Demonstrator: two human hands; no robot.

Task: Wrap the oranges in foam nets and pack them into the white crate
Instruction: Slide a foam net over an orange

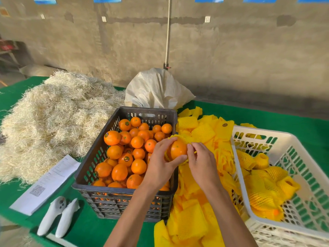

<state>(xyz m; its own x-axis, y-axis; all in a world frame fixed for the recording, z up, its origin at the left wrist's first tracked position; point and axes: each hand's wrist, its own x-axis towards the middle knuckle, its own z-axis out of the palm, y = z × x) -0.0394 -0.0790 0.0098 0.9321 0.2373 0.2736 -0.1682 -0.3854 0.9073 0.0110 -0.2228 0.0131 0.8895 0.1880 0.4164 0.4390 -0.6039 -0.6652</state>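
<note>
Head view: at a green-covered table, a person works a bare orange into a yellow foam net above the right rim of a dark crate heaped with unwrapped oranges. The left hand cups the fruit from about 8 o'clock, thumb curled under it and fingertips curled over its top. The right hand sits just beside the fruit at 3 o'clock, its fingers bent and pinching the net's edge.

The net is gathered round the fruit's underside and far side, while the face turned to the camera remains bare. The sleeve's opening appears to face the person, so its long axis seems to run from the wearer outward through the fruit; pulling the pinched edge toward the body would likely draw the net over the exposed face. The right hand is the nearer to that edge, with the left serving as the anchor.

The white crate stands at 4 o'clock from the hands, well apart from them, with several netted oranges already lying inside. A loose heap of spare nets lies between the two crates. Straw is piled at 10 o'clock, and a white sack stands at 12 o'clock.
</note>
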